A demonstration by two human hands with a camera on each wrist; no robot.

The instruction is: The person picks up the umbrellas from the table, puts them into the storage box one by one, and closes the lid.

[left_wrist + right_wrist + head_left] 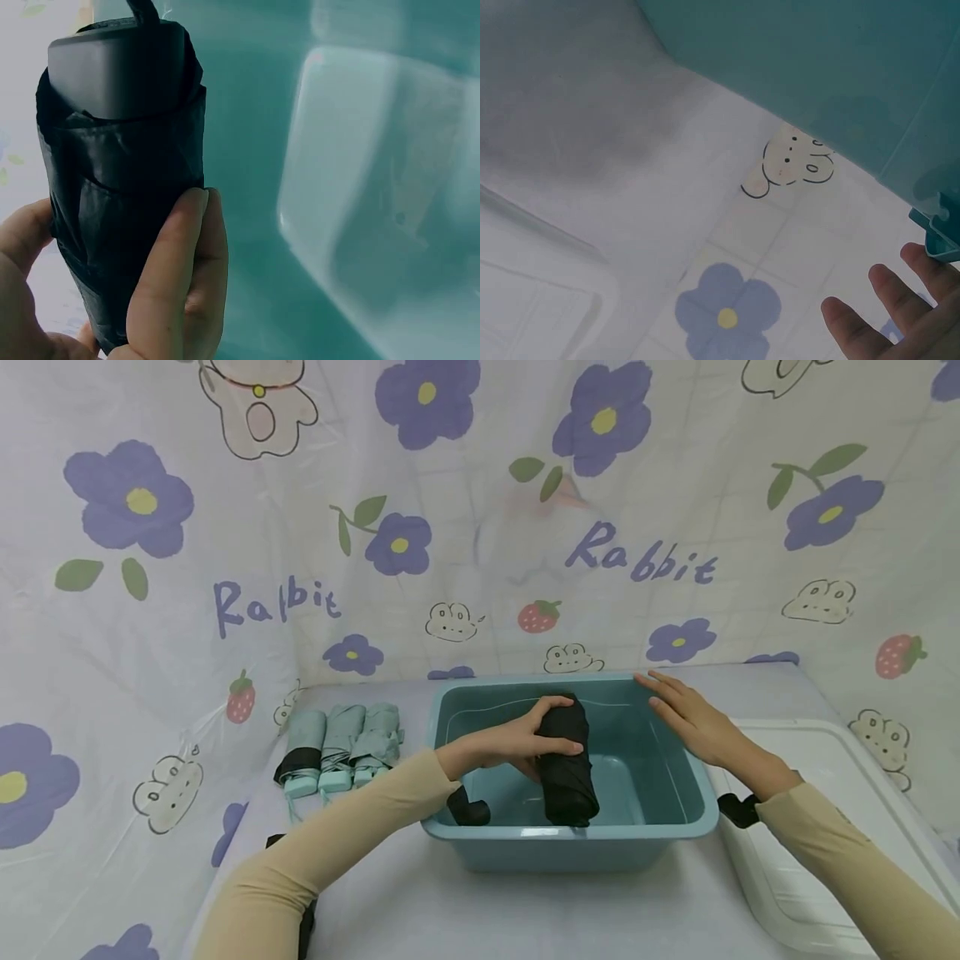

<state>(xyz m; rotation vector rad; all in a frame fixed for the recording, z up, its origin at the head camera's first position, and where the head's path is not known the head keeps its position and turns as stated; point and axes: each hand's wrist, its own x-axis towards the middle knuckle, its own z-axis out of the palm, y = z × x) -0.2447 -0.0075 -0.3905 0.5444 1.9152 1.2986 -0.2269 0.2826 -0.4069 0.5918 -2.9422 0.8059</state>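
My left hand [512, 741] grips a black folded umbrella [567, 781] inside the blue-green plastic bin [637, 832]. In the left wrist view, the thumb and fingers wrap around the umbrella's dark fabric [124, 172], below its smooth black handle [116, 71] with a cord. From the head view I cannot tell whether the umbrella touches the bin's floor. At the bin's right back corner, my right hand [696, 720] has its fingers extended by the rim. The right wrist view shows those spread fingers [892, 296] beside the bin's edge, holding nothing.
Several pale green folded umbrellas [342, 739] lie side by side left of the bin. A white lid [817, 827] lies on the table to the right. Behind everything hangs a patterned curtain [480, 585]. Something black [307, 927] shows partly behind the left sleeve.
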